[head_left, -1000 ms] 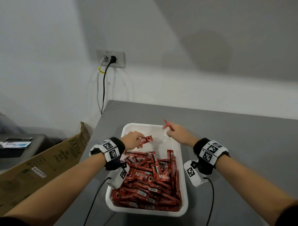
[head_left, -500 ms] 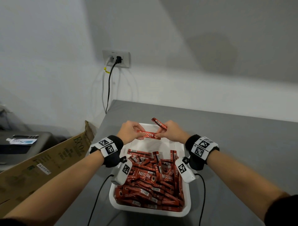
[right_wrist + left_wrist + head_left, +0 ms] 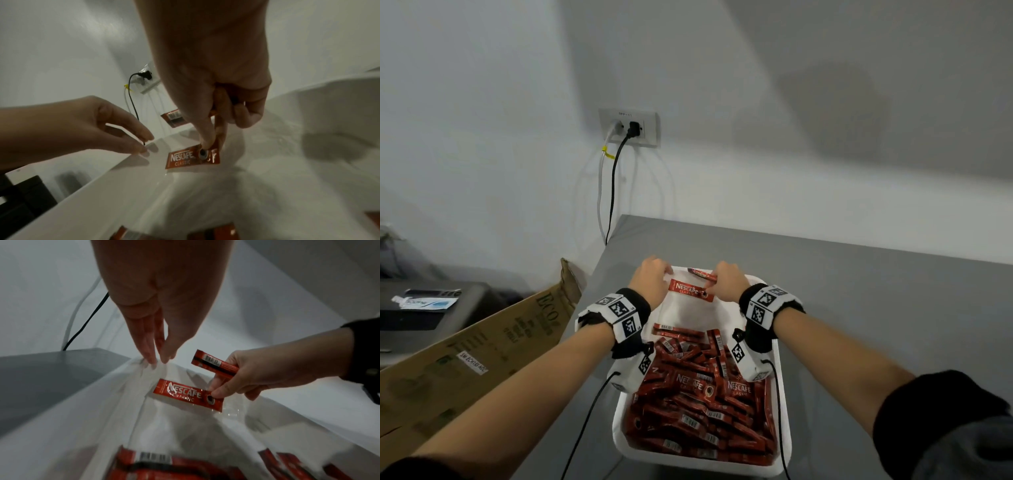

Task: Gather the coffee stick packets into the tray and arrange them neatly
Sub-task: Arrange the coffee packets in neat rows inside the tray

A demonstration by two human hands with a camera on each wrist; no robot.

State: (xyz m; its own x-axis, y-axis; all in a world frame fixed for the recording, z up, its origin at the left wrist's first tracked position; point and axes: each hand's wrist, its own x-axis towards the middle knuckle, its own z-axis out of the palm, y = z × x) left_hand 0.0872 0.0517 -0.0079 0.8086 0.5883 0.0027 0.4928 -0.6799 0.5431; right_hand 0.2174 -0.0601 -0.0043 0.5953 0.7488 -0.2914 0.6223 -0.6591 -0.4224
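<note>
One white tray (image 3: 784, 404) sat on one grey table (image 3: 876, 308) at lower centre of the head view. Its near half held a heap of red packets (image 3: 698, 404), too many and too jumbled to count; its far half showed bare white floor. Two more packets were apart from the heap, both at the right hand (image 3: 727, 282). The first packet (image 3: 691, 290), label up, lay across the far end of the tray, its right end pinched by that hand's thumb and forefinger. The second packet (image 3: 214, 364) was gripped in the same hand's curled fingers, sticking out toward the upper centre of the frame. The left hand (image 3: 650, 277) hovered just left of the first packet, fingers straight and close together, holding nothing, tips at the tray's far left corner. One cardboard box (image 3: 482, 346) stood at the left; one wall socket (image 3: 631, 126) with two plugs was above.
</note>
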